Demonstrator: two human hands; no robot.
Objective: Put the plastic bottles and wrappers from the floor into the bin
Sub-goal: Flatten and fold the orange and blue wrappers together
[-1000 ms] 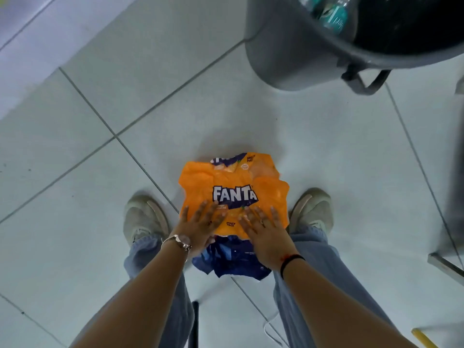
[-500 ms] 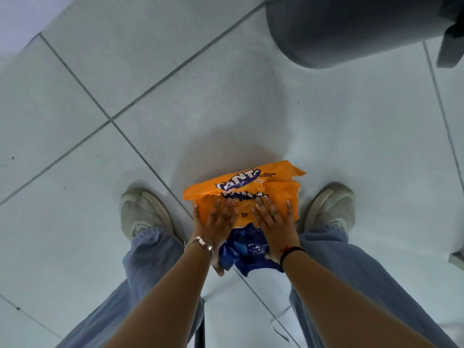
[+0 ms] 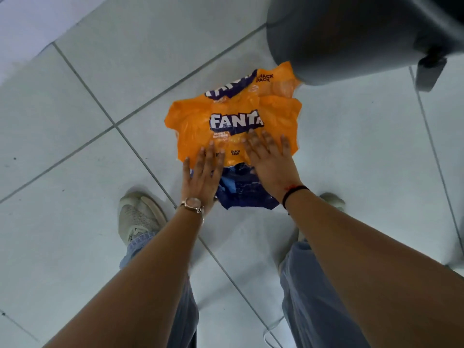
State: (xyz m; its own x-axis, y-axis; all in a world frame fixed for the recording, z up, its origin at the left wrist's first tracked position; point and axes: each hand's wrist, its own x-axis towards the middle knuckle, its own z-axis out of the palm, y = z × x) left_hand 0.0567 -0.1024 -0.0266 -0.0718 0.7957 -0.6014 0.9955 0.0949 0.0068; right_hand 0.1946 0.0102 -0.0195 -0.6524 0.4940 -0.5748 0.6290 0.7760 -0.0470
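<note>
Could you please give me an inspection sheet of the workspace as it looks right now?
Surface: pale tiled floor with dark grout lines and a few small dark specks at the left.
Job's things: orange Fanta wrapper, crumpled, over a blue wrapper; grey bin beyond them, its inside not in view.
Clutter: no bottles seen on the floor.
Grippers: left hand and right hand lie flat, fingers spread, on the near edge of the wrappers; whether the fingertips pinch them cannot be told.
Cables: a thin white cord on the floor between the legs.
Surroundings: two pale shoes, blue jeans, a watch on the left wrist, a dark band on the right.
</note>
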